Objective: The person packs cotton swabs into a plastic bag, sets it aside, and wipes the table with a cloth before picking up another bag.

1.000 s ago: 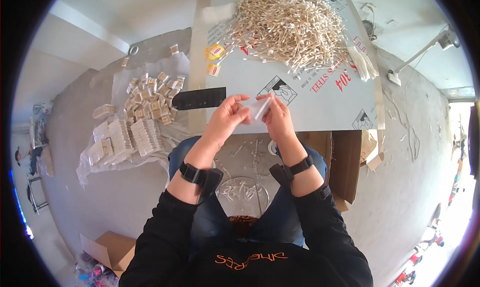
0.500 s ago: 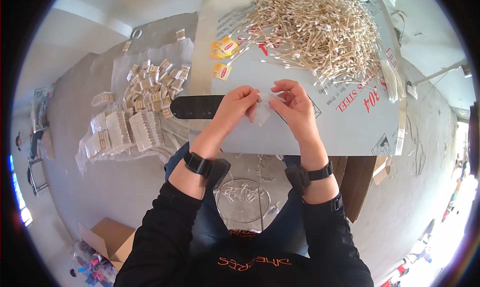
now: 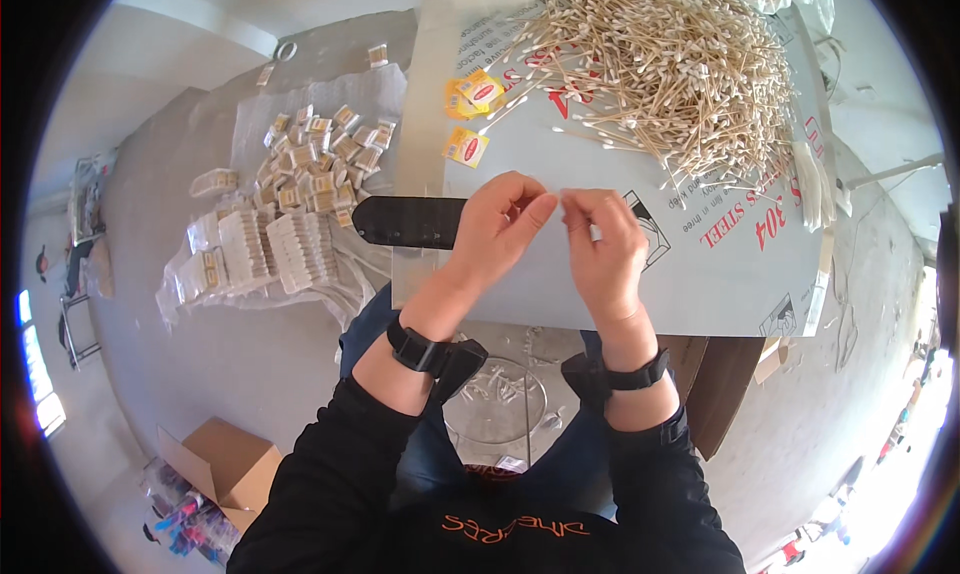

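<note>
Above the near part of the grey table sheet [image 3: 500, 296], my two hands come together with their fingertips almost touching. My left hand [image 3: 503, 226] is closed in a pinch, thumb toward the right; what it grips is hidden. Fingers curled, my right hand [image 3: 608, 242] pinches a small clear plastic bag [image 3: 596, 232], of which only a whitish bit shows. A black strap-shaped plate [image 3: 410, 221] sticks out past the table's left edge beside my left hand. Yellow printed cards [image 3: 466, 146] lie beyond that hand. A big heap of cotton swabs [image 3: 670, 84] covers the far part of the table.
On the floor at left, small filled packs [image 3: 320, 164] lie piled on plastic sheeting, with rows of white packs [image 3: 300, 254] nearer. Clear bags [image 3: 815, 179] rest at the table's right edge. A round glass-like stool [image 3: 500, 399] stands between my knees; an open carton [image 3: 228, 469] sits lower left.
My hands have drawn closer together, and the clear bag that hung between them is now mostly hidden in the fingers. The whole view has shifted slightly.
</note>
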The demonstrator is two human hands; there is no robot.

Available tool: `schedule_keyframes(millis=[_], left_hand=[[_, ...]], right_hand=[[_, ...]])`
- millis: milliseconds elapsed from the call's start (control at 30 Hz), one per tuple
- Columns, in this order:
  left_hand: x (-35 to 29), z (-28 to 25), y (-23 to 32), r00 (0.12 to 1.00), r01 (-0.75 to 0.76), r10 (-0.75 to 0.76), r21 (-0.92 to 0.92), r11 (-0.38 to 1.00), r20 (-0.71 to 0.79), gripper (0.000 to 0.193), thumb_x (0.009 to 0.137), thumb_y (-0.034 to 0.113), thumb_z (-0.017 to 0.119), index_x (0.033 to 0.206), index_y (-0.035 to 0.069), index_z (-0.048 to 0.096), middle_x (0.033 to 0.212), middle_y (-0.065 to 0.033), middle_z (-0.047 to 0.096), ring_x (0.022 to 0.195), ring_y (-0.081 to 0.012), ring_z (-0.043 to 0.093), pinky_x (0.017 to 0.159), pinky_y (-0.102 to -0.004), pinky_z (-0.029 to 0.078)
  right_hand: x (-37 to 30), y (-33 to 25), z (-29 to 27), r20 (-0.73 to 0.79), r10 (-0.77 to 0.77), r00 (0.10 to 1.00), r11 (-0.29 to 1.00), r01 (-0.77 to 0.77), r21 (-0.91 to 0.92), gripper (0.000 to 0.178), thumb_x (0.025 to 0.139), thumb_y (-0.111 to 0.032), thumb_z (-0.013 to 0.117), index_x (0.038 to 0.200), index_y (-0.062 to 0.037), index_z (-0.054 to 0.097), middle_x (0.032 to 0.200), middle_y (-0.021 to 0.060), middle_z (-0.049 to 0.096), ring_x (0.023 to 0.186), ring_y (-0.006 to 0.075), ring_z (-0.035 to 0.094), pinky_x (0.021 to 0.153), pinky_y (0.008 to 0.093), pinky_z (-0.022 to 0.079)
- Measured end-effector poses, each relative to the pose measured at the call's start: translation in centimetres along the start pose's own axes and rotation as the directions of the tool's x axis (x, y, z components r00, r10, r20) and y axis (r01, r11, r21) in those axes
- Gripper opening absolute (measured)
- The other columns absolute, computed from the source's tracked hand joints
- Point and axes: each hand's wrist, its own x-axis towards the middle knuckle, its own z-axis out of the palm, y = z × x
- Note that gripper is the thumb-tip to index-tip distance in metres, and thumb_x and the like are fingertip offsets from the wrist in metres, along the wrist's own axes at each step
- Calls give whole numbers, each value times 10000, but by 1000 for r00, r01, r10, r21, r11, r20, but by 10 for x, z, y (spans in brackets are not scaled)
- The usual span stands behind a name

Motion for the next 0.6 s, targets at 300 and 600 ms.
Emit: schedule_keyframes(millis=[300,600], left_hand=[[-3,-2,8,986,168,-148,-509,844,81,161,901,142,540,830,11,599,788,-2,576,660,-43,490,583,-197,411],[-1,-6,8,946,296,-321,-308,904,-33,152,874,137,593,796,7,610,626,6,566,527,-48,480,490,-184,393]], right_hand=[[5,-9,8,-11,-255,967,958,251,-142,253,637,32,662,868,-63,624,863,64,571,783,253,563,655,335,479],[2,-9,9,83,-174,981,980,181,-81,324,638,28,654,948,-42,592,881,91,575,813,277,549,691,354,467]])
